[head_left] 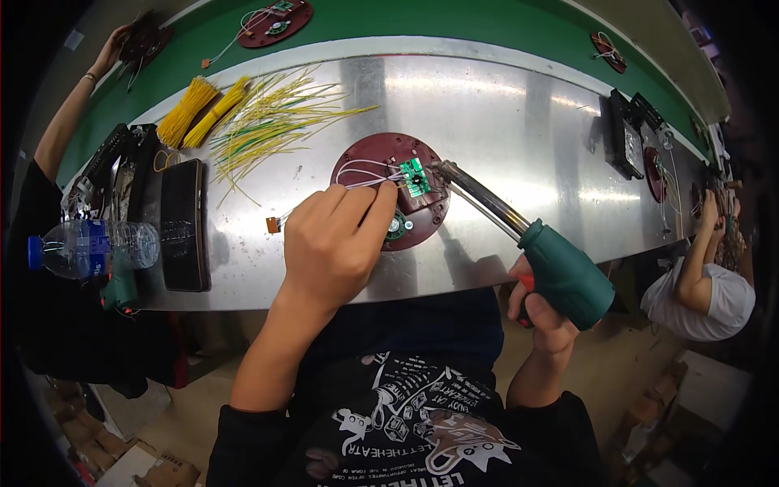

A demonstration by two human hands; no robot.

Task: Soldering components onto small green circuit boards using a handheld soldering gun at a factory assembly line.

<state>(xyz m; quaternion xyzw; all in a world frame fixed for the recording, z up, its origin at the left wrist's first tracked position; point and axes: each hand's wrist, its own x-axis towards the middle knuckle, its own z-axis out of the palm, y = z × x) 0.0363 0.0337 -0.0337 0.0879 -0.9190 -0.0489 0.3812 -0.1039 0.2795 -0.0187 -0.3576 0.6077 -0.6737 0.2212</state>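
A round dark red plate [369, 150] lies on the metal bench with a small green circuit board [414, 178] on it. White wires [361, 168] run from the board, and a brown connector [273, 225] on a lead pokes out left of my left hand [337, 239]. That hand is closed over the wires, its fingertips by the board's left edge; its grip is partly hidden. In my right hand [548, 312] is a green soldering gun [568, 272], fingers around its handle. Its metal tip reaches the board's right edge; I cannot tell whether they touch.
Yellow wire bundles [187, 112] and loose yellow-green wires [260, 122] lie back left. A phone [185, 227] and a water bottle [97, 247] are at the left. Beyond runs a green strip [454, 32] carrying another red plate [276, 23]. Other people's arms [69, 122] work at both sides.
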